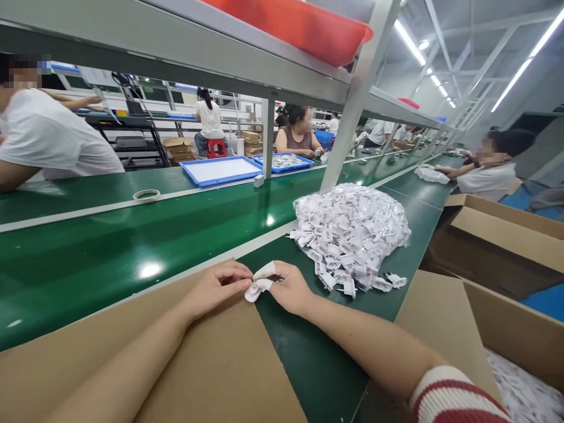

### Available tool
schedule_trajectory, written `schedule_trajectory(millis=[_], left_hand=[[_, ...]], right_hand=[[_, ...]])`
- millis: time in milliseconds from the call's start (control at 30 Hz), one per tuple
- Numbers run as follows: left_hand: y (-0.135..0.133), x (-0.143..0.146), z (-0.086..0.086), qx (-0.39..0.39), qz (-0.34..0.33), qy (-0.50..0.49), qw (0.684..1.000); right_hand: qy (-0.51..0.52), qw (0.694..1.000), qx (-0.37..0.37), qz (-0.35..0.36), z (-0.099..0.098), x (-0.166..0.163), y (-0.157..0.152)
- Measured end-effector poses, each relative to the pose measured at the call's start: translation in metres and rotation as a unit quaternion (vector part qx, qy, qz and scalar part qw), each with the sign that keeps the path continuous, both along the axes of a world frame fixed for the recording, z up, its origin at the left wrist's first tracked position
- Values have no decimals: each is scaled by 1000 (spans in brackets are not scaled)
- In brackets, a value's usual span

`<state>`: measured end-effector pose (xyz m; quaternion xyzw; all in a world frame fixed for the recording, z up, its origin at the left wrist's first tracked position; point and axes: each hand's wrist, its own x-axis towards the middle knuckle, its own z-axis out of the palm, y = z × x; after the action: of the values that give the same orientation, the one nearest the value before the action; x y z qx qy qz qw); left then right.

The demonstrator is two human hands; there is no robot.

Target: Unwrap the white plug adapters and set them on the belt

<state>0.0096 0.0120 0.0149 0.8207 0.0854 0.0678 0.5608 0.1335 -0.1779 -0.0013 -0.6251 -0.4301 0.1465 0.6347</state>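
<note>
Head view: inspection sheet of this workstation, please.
Surface: green bench, glossy; cardboard sheet under the left forearm.
Job's things: white part between both hands; heap of white parts behind it.
Clutter: tape roll, blue tray, open cardboard boxes at right.
Grippers: left hand and right hand both pinch the white part.
Cables: nothing seen near the hands.
Surroundings: red bin on the overhead rack; seated co-workers along the line.
</note>
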Motion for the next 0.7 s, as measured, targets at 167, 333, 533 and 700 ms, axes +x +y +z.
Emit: schedule_trajectory(millis=[167, 333, 533, 700], left_hand=[[-3, -2, -1, 10, -2, -25, 1000], [-9, -9, -6, -3, -13, -45, 999], [-11, -11, -19, -35, -13, -79, 996], [-13, -8, -33, -57, -24, -91, 994]], right_hand=[[-7, 1000, -8, 15, 3, -3, -7], [-29, 999, -11, 9, -6, -5, -15], [-33, 998, -57, 20, -16, -8, -22], [-45, 995, -88, 8, -18, -8, -28]])
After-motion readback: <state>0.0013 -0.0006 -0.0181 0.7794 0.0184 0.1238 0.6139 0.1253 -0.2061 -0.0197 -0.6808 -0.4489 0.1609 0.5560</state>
